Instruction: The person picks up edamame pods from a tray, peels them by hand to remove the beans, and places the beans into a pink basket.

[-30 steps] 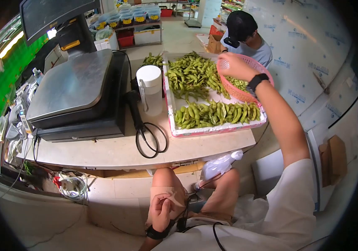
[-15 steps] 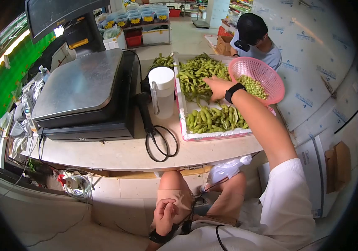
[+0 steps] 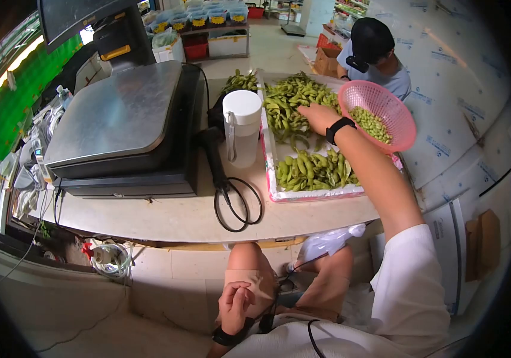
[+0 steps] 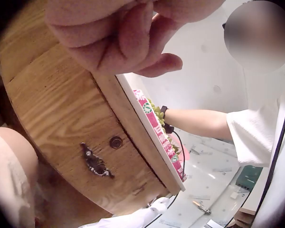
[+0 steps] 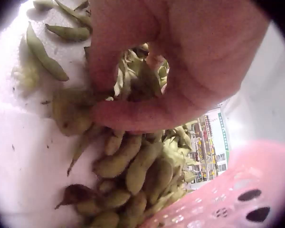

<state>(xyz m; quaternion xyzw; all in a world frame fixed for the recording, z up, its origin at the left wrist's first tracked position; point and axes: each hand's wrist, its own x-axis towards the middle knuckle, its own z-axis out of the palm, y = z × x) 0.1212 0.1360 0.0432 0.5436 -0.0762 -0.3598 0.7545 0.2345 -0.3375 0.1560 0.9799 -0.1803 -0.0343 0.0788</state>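
Leftward from the pink perforated plastic basket (image 3: pixel 381 116), the right hand (image 3: pixel 320 117) has moved to the heap of green bean pods (image 3: pixel 291 98). In the head view its fingers reach into the heap's near edge, while the pods there point in mixed directions. Nearer the body, a row of plump green pods (image 3: pixel 312 170) runs left to right, many with their long axes toward the body. Both lie in a white foam tray (image 3: pixel 280 152). Right of the hand, the basket leans, its long axis slanting away to the left; shelled green beans (image 3: pixel 372 124) sit inside. The left hand (image 3: pixel 236 301) is loosely curled and empty by the thigh.

In the left wrist view, its fingers bend before a brown wooden panel (image 4: pixel 61 99); the tray's pink printed side slants down to the right beyond them.

In the right wrist view, thumb and finger curve together beside a blurred pod (image 5: pixel 72 116); whether they grip it, I cannot tell. Left of them, a slim green pod (image 5: pixel 45 57) slants down toward the fingertips.
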